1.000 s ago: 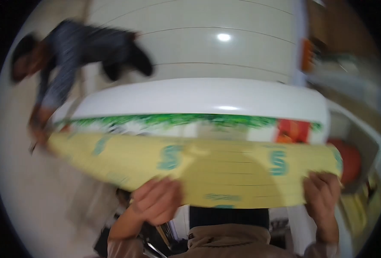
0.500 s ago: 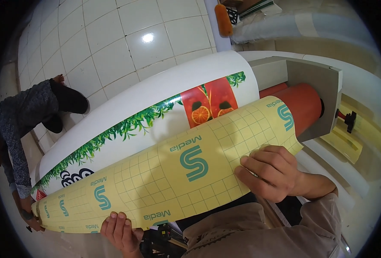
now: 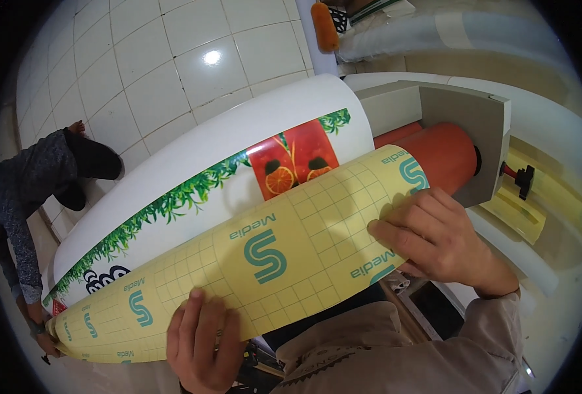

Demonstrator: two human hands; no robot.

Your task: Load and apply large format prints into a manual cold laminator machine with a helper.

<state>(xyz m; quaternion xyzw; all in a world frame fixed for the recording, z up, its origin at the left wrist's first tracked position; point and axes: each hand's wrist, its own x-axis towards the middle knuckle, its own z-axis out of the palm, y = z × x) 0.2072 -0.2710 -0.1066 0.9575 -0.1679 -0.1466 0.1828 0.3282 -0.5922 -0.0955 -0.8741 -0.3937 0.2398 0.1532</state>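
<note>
— So, gripping what?
— Yellow gridded backing sheet (image 3: 265,262), curling off printed white banner (image 3: 192,171). Left hand (image 3: 202,341) pressed flat on near edge, fingers spread; right hand (image 3: 435,236) clamped on far end beside orange roller (image 3: 442,154).
— Anyone else?
— Co-worker's hand (image 3: 47,338) holding sheet's other end, over tiled floor (image 3: 173,59).

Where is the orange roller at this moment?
In the head view, the orange roller lies upper right, beside the grey machine housing, just above the right hand on the yellow backing sheet.
</note>
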